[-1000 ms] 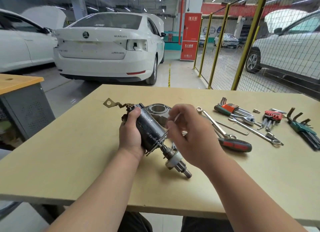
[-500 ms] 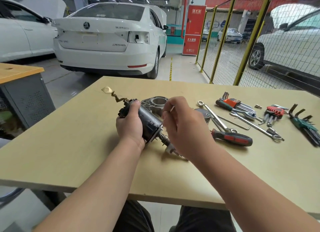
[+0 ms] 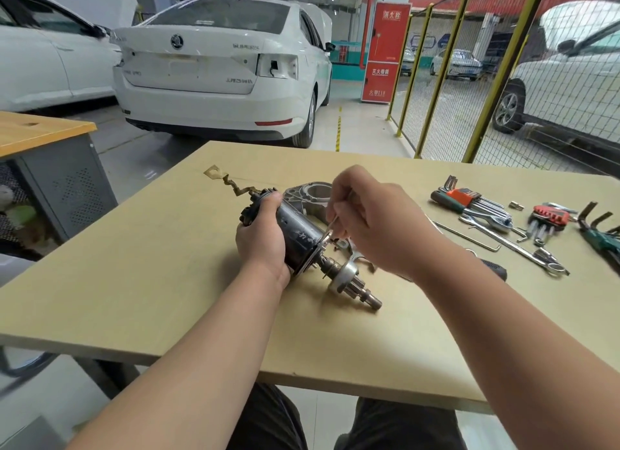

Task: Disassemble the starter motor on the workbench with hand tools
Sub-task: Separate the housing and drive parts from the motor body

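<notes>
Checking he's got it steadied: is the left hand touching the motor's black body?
Touching. The head view shows the left hand wrapped around the black motor body, fingers curled over its far end.

starter motor (image 3: 300, 234) body dark scuffed metal, shaft bare steel; bench (image 3: 134, 281) matt pale wood; wrenches (image 3: 513, 245) shiny chrome.

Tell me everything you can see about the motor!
The motor is a dark, scuffed metal cylinder lying tilted on the bench. A toothed shaft sticks out its near end; a bent brass strap leaves its far end. The left hand grips its body. The right hand pokes a thin rod at its end plate.
</notes>
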Tool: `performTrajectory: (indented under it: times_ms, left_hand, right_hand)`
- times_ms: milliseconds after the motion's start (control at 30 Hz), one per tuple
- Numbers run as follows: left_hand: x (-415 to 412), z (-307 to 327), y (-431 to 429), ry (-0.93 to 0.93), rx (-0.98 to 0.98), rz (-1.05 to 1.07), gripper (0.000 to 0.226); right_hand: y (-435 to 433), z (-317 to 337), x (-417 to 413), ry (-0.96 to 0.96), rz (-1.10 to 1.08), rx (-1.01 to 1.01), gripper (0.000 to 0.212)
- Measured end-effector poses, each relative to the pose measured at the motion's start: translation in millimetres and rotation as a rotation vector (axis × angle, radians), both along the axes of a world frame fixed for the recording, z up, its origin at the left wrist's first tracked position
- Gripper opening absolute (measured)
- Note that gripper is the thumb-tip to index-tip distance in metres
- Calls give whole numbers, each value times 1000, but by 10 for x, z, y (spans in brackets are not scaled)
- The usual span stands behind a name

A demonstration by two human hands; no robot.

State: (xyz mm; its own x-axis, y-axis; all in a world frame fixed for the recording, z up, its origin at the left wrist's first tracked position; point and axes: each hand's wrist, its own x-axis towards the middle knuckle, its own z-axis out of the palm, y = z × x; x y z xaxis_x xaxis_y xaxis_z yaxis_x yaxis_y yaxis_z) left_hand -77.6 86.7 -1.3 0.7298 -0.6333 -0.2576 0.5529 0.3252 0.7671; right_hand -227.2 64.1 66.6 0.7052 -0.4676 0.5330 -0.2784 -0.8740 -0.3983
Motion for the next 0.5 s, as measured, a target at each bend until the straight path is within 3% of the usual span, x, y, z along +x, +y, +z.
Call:
performTrajectory:
  times_ms: [167, 233, 333, 500]
  left_hand:
    - [16, -25, -46, -17, 10, 36, 71]
    - [20, -38, -47, -22, 2, 38, 70]
    - [16, -21, -38, -41, -25, 33, 68]
    - [-20, 85, 66, -150, -135, -13, 59]
  right_hand:
    - [30, -367, -40, -204, -206, -190, 10]
    - [18, -420, -79, -312, -228, 37, 19]
    - [-24, -291, -110, -526, -58, 344, 22]
    - [-32, -129, -45, -409, 78, 414, 17]
